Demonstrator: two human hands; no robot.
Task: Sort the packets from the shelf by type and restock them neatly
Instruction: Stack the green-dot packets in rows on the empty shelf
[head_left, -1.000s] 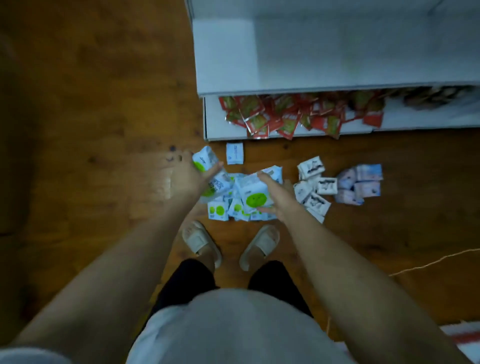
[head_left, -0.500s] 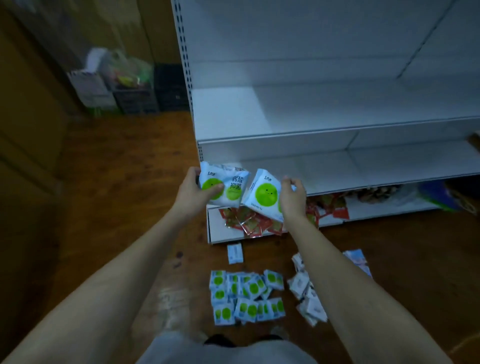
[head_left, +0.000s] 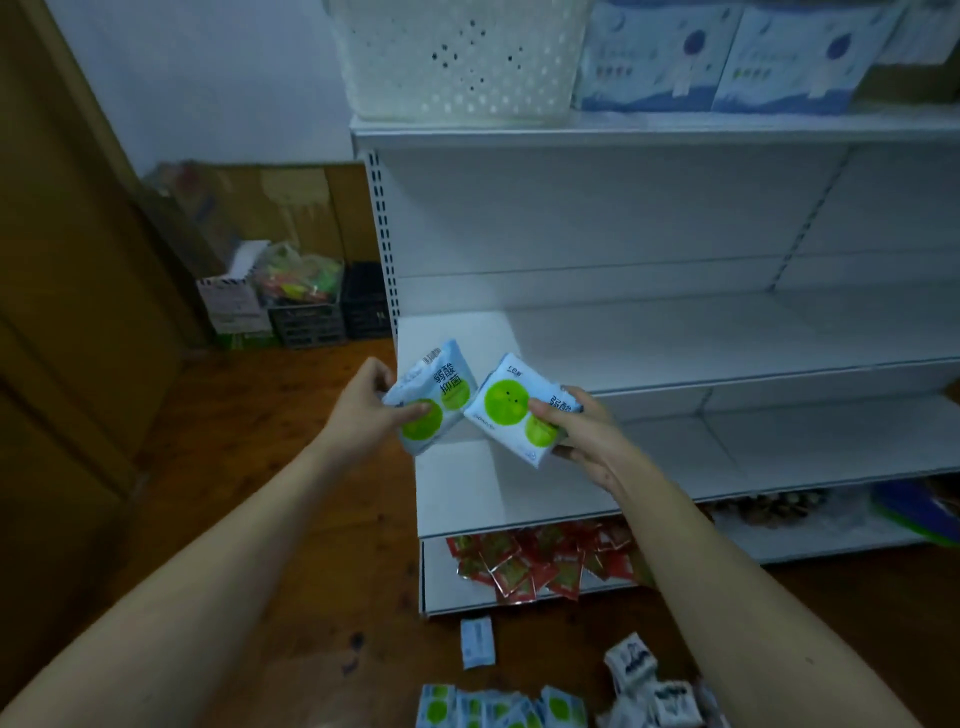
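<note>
Hands: left hand (head_left: 363, 410) grips one green-dot packet (head_left: 434, 397) by its left edge, thumb on the front; right hand (head_left: 582, 436) pinches a second green-dot packet (head_left: 511, 410) by its right side, thumb across the front, fingers behind.
Held packets: white-and-pale-blue, each with two bright green circles — both tilted, near corners almost touching, raised in front of the white shelf unit (head_left: 675, 332) at its middle shelves.
Floor pile: more green-dot packets (head_left: 498, 706) lie in a row on the wooden floor (head_left: 291, 545) at the bottom edge; white packets with dark print (head_left: 649, 686) heaped just beside them on the right; one small pale-blue packet (head_left: 477, 642) lies apart, nearer the shelf base.
Bottom shelf: red sachets (head_left: 540, 561) spread along its left part; brown items further right, too blurred to name.
Top shelf: white perforated basket (head_left: 457, 57), blue-and-white boxes (head_left: 722, 57) beside it.
Left background: black crates (head_left: 332, 312) and a bag of colourful items against the wall.
</note>
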